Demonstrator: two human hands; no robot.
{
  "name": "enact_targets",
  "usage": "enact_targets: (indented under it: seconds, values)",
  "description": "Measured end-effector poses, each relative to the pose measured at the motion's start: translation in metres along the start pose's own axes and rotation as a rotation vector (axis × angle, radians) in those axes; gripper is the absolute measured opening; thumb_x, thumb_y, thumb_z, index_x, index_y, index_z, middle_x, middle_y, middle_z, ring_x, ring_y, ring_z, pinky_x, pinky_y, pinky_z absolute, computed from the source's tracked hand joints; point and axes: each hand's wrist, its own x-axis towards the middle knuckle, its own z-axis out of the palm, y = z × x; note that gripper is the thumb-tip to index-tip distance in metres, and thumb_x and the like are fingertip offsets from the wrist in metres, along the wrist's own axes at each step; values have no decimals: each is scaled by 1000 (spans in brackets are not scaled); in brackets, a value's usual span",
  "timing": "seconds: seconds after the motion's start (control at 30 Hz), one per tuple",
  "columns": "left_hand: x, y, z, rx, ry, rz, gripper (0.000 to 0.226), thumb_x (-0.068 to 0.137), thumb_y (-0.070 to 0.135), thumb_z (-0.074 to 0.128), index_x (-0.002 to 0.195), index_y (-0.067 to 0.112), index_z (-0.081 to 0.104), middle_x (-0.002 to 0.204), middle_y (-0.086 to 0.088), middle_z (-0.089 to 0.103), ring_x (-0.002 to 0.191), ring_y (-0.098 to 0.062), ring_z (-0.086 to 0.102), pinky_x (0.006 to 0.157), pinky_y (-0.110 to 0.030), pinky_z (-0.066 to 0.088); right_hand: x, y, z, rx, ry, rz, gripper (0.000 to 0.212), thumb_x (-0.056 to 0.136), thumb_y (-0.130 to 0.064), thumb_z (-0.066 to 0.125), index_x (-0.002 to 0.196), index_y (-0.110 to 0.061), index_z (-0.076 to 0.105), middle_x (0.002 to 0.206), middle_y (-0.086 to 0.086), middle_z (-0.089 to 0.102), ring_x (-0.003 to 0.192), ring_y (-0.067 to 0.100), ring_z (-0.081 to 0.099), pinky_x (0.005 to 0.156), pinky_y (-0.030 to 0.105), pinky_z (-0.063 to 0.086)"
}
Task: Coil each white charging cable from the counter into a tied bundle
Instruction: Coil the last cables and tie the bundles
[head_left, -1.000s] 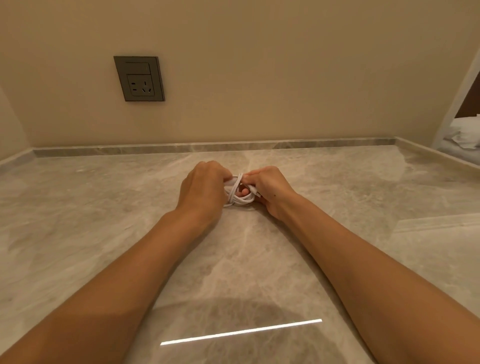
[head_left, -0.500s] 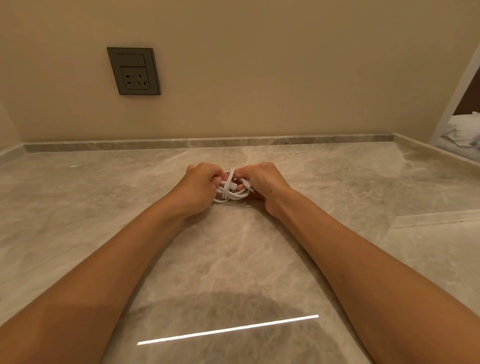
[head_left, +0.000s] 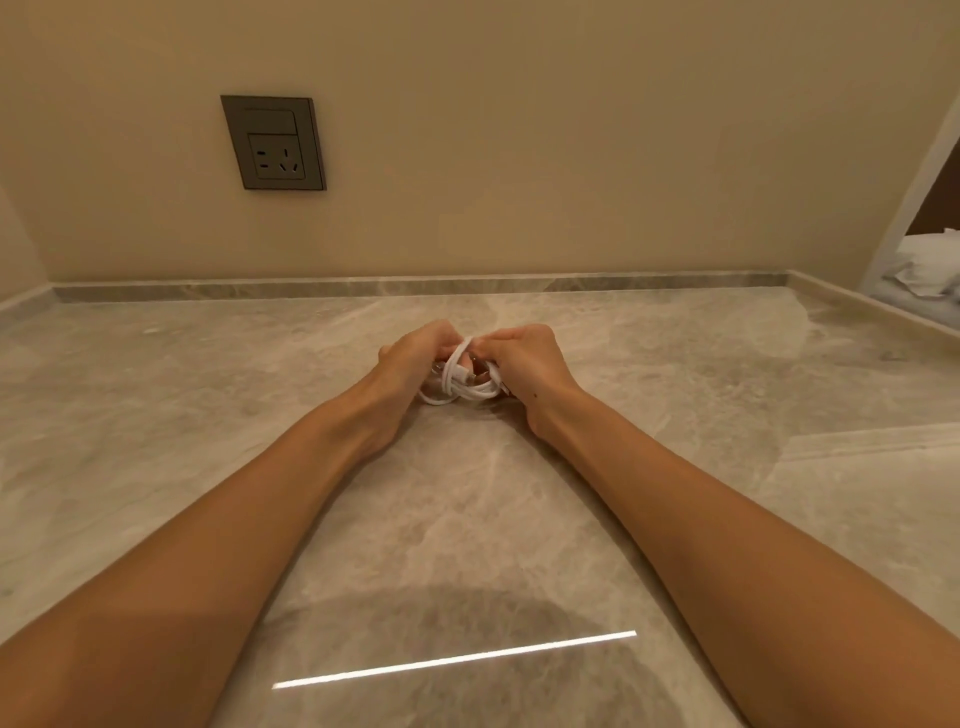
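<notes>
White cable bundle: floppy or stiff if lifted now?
Likely floppy: the cable sags in loose loops between left hand and right hand. Probably uncoils if released; the wrap looks unfinished. Thin strands, so probably light.

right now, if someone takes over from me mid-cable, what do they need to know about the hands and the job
Left hand: fingers curled round the left side of the thin white charging cable.
Right hand: pinches the cable's right side, near a strand wrapped over the loops.
Cable: coiled in small loops between the hands, lower loops apparently on the polished grey marble counter.
Done: the coiling, and one wrap across the coil.
Left: the tie looks unfinished; probably tuck the end and pull tight. No other cable is in view.
</notes>
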Motion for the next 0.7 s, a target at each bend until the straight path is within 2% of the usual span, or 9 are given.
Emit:
enact_targets:
  seconds: [0.1, 0.2, 0.27, 0.4, 0.47, 0.53, 0.57, 0.63, 0.7]
  values:
    - [-1, 0, 6, 173, 86, 21, 20, 51, 30, 55, 63, 15, 62, 101, -20, 59, 94, -29, 53, 64, -29, 41, -2, 0, -2, 43, -17, -37, 12, 86, -3, 59, 81, -4, 70, 68, 7, 63, 67, 20, 62, 76, 35, 53]
    - [-1, -2, 6, 305, 115, 175, 10, 70, 19, 62, 69, 10, 64, 77, -6, 55, 93, -28, 51, 66, -29, 39, -3, 1, -1, 136, -30, -41, 13, 89, -3, 57, 90, 1, 69, 69, 8, 63, 61, 15, 59, 63, 26, 52]
    - [-2, -3, 7, 481, 160, 320, 4, 78, 10, 62, 79, 13, 60, 83, 1, 46, 100, -23, 45, 71, -23, 36, -2, 2, -1, 145, -13, -68, 13, 89, -3, 56, 91, 1, 69, 73, 9, 64, 63, 18, 60, 68, 32, 53]
    - [-2, -2, 10, 411, 344, 402, 50, 73, 3, 67, 114, 7, 38, 110, 0, 27, 104, -12, 36, 76, -9, 34, -1, 2, 0, 141, 51, -105, 18, 90, -4, 55, 76, -8, 64, 69, 6, 62, 60, 15, 58, 67, 31, 51]
    - [-2, -4, 10, 424, 475, 382, 46, 74, 7, 68, 108, 8, 36, 108, 0, 28, 101, -11, 32, 79, -9, 27, -2, 0, 0, 196, 68, -100, 24, 91, -1, 52, 72, -11, 60, 68, 5, 61, 54, 11, 58, 60, 26, 51]
    - [-2, -3, 9, 468, 540, 300, 29, 78, 18, 67, 93, 10, 43, 95, -1, 43, 85, -14, 42, 71, -19, 33, -2, -2, 1, 254, 91, -102, 20, 93, 2, 49, 77, -5, 59, 65, 5, 58, 44, 3, 55, 49, 19, 50]
    - [-4, -2, 9, 520, 523, 266, 20, 82, 22, 64, 82, 7, 52, 80, -3, 51, 73, -17, 47, 63, -23, 35, -3, -2, 2, 255, 98, -113, 16, 93, 2, 47, 84, -2, 60, 63, 5, 57, 43, 2, 54, 48, 17, 49]
    - [-4, -2, 9, 556, 449, 243, 32, 87, 23, 59, 67, -2, 63, 59, -8, 58, 60, -24, 56, 56, -31, 43, -1, -1, 5, 241, 112, -141, 17, 95, 2, 44, 96, 1, 60, 62, 5, 54, 48, 7, 53, 52, 20, 47]
    - [-5, 1, 10, 462, 359, 249, 31, 87, 22, 60, 68, -1, 68, 63, -14, 65, 64, -30, 63, 63, -40, 54, 0, 0, 4, 195, 123, -149, 22, 96, 1, 39, 93, -1, 61, 60, 3, 50, 52, 9, 46, 52, 20, 42]
